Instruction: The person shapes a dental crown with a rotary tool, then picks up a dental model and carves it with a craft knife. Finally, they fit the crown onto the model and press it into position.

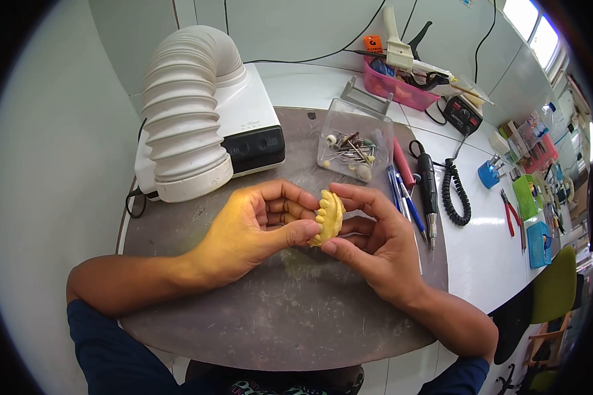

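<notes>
A yellow dental cast with a row of teeth is held up over the grey work board, its teeth facing left. My left hand pinches its left side between thumb and fingers. On the other side, my right hand grips the cast's edge with thumb and fingertips. Part of the cast is covered by the fingertips. Beyond the hands stands a clear plastic box of small rotary burs and polishing tips.
A white extractor unit with a ribbed hose stands at the back left. To the right lie a rotary handpiece, a blue pen-like tool and red-handled pliers. A pink basket sits behind.
</notes>
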### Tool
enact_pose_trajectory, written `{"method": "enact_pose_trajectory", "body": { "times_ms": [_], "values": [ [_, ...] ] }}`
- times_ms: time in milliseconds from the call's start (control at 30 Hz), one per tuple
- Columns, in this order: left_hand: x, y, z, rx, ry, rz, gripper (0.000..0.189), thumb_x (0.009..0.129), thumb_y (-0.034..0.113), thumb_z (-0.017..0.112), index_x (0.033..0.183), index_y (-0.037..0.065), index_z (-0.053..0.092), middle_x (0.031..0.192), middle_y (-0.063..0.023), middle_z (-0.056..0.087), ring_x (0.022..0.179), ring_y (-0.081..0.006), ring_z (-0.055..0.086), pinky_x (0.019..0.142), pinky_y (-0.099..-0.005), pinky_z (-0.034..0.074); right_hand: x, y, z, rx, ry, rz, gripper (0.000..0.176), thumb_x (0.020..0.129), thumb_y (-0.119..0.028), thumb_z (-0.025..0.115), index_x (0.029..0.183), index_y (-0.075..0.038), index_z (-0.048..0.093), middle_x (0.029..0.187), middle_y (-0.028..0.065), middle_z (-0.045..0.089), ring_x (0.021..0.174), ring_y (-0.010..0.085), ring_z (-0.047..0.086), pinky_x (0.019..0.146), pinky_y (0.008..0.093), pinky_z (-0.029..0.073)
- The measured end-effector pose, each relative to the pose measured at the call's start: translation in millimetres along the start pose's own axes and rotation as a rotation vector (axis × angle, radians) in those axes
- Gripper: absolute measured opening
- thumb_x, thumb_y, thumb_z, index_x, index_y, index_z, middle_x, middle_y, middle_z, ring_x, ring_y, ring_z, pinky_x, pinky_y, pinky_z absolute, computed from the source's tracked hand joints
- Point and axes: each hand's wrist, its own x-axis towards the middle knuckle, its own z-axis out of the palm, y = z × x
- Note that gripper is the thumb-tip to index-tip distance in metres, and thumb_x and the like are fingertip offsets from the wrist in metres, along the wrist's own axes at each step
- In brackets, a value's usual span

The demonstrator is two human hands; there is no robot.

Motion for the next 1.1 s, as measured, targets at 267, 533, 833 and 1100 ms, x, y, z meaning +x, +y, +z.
{"method": "enact_pose_trajectory", "body": {
  "times_ms": [267,533,833,1100],
  "values": [
    [0.3,-0.4,-1.5,0.015,-0.011,0.006,0.029,0.087,0.009,0.067,0.112,0.002,0.053,0.105,-0.0065,0.062,0.095,-0.0099,0.061,0.085,-0.0241,0.050,0.7,-0.4,0.3,-0.019,-0.004,-0.020,0.056,0.081,0.000,0.071,0.131,-0.001,0.046,0.115,0.0114,0.052,0.095,0.0179,0.065,0.081,0.0255,0.057],
    [-0.6,1.6,-0.4,-0.013,-0.014,0.002,0.028,0.088,0.010,0.066,0.111,0.002,0.053,0.102,-0.0048,0.061,0.091,-0.0082,0.059,0.083,-0.0231,0.050,0.5,-0.4,-0.7,-0.009,-0.001,-0.004,0.056,0.081,0.000,0.071,0.131,-0.001,0.045,0.116,0.0116,0.053,0.095,0.0174,0.065,0.080,0.0254,0.057],
    [-0.7,1.4,-0.4,-0.012,-0.018,0.005,0.028,0.089,0.011,0.066,0.111,0.002,0.053,0.100,-0.0040,0.061,0.090,-0.0081,0.059,0.082,-0.0235,0.050,-0.1,-1.4,-0.6,-0.017,-0.002,0.006,0.056,0.082,-0.001,0.071,0.131,-0.002,0.045,0.116,0.0113,0.053,0.096,0.0180,0.065,0.081,0.0258,0.057],
    [0.0,-0.9,-2.2,0.011,-0.020,0.008,0.028,0.089,0.009,0.065,0.112,0.001,0.053,0.106,-0.0073,0.062,0.094,-0.0105,0.061,0.083,-0.0247,0.051,0.0,-1.0,0.0,-0.017,-0.005,-0.007,0.056,0.081,0.000,0.071,0.131,-0.001,0.045,0.116,0.0116,0.053,0.095,0.0180,0.065,0.080,0.0254,0.057]
  ]
}}
